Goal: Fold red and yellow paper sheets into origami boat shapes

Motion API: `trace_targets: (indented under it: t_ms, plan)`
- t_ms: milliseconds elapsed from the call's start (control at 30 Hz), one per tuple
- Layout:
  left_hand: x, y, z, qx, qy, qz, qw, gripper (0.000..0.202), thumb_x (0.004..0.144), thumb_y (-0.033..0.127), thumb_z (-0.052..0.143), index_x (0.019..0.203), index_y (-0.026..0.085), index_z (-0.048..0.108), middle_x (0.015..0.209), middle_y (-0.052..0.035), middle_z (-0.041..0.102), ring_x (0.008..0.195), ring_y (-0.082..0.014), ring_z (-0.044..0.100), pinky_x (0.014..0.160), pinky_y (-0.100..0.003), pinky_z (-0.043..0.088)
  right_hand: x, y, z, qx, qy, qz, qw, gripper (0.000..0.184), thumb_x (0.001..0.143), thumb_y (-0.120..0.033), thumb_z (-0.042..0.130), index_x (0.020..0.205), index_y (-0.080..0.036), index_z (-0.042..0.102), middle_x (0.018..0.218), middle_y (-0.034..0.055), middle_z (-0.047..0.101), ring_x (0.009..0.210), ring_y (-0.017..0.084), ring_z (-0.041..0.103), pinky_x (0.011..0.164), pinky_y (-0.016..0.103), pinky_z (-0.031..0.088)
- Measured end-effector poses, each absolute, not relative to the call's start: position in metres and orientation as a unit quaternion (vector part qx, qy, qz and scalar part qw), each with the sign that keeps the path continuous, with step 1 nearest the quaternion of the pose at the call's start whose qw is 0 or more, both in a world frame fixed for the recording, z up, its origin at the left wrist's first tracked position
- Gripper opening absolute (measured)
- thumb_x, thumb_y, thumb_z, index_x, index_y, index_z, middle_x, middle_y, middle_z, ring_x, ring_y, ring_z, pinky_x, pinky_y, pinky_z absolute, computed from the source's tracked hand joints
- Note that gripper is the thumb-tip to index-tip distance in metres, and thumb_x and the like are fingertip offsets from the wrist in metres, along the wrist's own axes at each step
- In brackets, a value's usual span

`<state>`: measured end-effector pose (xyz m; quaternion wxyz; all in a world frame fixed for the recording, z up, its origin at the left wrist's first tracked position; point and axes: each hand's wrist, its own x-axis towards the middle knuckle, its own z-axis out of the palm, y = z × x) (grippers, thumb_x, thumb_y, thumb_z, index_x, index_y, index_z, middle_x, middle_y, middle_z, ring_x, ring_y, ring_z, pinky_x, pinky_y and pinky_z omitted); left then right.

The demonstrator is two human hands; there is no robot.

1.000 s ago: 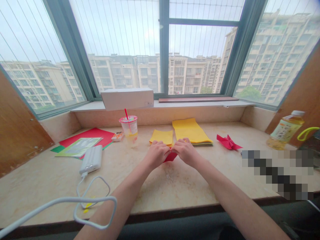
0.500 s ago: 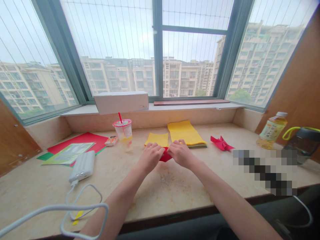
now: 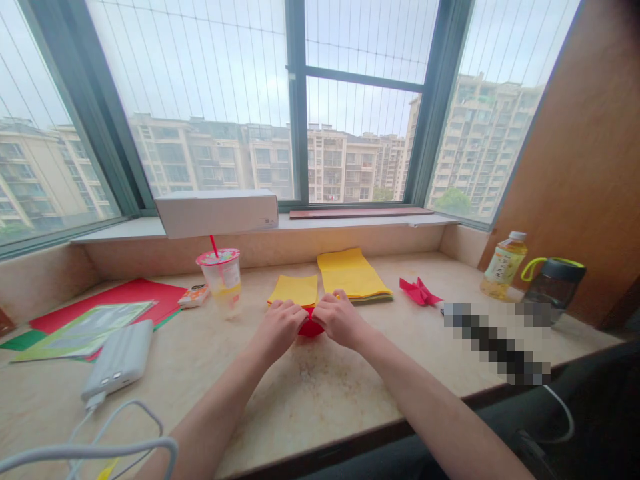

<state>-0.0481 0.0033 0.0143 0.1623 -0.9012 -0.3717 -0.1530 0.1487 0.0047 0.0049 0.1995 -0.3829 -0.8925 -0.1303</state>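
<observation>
The left hand and right hand meet over the middle of the stone counter, each pinching a small piece of red paper with fingers curled in and nearly closed. The red paper lies between them, just under the fingertips, its left side in the left hand and its right side in the right; most of it is covered, and I cannot tell whether it touches the counter.

Just beyond the hands, toward the back edge, are small yellow sheets, with a larger yellow stack beside them on the right. Farther right, well apart from the hands, lies a folded red shape.

Left of the small sheets a plastic cup stands upright with a red straw; a small packet is just beside it. Toward the counter's left end are a red sheet, a clear-and-green sleeve partly over it, and a white power bank with a cable.

Near the right back corner stand a drink bottle and a dark flask. A white box rests on the windowsill behind.
</observation>
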Motion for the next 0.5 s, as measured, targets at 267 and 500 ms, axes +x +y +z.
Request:
trace_targets:
  t_ms: [267, 500]
  plan:
    - [-0.049, 0.011, 0.011, -0.921, -0.325, -0.141, 0.165, 0.019, 0.09, 0.012, 0.053, 0.076, 0.019, 0.064, 0.079, -0.0043, 0.069, 0.078, -0.0208, 0.059, 0.075, -0.035, 0.038, 0.143, 0.002, 0.004, -0.419, -0.884, -0.124, 0.165, 0.02, 0.093, -0.015, 0.05, 0.081, -0.018, 0.065, 0.089, 0.0061, 0.073, 0.092, 0.02, 0.057, 0.088, 0.036, 0.029]
    - [-0.061, 0.022, 0.011, -0.86, -0.345, -0.302, 0.226, 0.023, 0.095, 0.02, 0.047, 0.108, 0.02, 0.066, 0.105, -0.0082, 0.073, 0.098, -0.0247, 0.063, 0.087, -0.039, 0.04, 0.197, 0.028, 0.044, -0.549, -0.804, -0.155, 0.165, 0.025, 0.098, -0.024, 0.047, 0.088, -0.018, 0.069, 0.096, 0.0071, 0.073, 0.098, 0.019, 0.059, 0.092, 0.034, 0.031]
